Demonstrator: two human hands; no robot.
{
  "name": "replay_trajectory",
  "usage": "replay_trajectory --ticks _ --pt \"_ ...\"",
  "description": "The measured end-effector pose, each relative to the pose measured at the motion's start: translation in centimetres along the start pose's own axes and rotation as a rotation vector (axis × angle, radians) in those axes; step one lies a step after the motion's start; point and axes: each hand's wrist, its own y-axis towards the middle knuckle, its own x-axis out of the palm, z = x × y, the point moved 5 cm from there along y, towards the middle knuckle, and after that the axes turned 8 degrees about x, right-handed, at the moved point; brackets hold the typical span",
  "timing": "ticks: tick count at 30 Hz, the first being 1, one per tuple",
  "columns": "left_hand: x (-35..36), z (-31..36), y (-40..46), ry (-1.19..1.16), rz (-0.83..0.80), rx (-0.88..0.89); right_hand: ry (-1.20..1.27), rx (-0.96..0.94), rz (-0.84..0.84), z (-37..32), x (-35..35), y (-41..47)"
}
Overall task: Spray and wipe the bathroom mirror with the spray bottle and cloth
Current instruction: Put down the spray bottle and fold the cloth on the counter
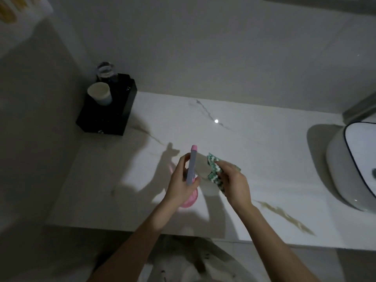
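**A:** Start nearest the camera. What are the hands doing?

**B:** At lower centre of the frame, the left hand [179,180] is wrapped round the pink spray bottle [191,176], with its lilac head pointing up-frame. Just right of it, the right hand [234,182] pinches the green-and-white cloth [213,169] in a bunch. Both are over the marble counter [254,159].

**A:** What could go wrong?

**B:** The room is dim, and I can't tell which way the nozzle faces. A squeeze now might wet the counter or the cloth hand rather than the glass.

**A:** And the mirror?

**B:** Only a grey edge [317,0] at the top right might be it; I can't be sure. Both hands must rise a long way.

**A:** Anything in the way?

**B:** The white basin [341,167] sits at the right edge. Farther off, upper left, a black box [107,119] carries a white cup [99,93] and a clear glass [105,71]. A wide sweep could topple those.
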Motion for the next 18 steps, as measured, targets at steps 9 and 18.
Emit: replay_trajectory --ticks 9,18 --pt "3.6 -0.6 1.4 0.058 0.007 0.072 -0.040 0.115 0.027 5.1 -1.9 -0.3" --pt "5.9 -1.6 2.8 0.087 -0.043 0.074 -0.109 0.173 0.001 8.3 -1.6 -0.1"
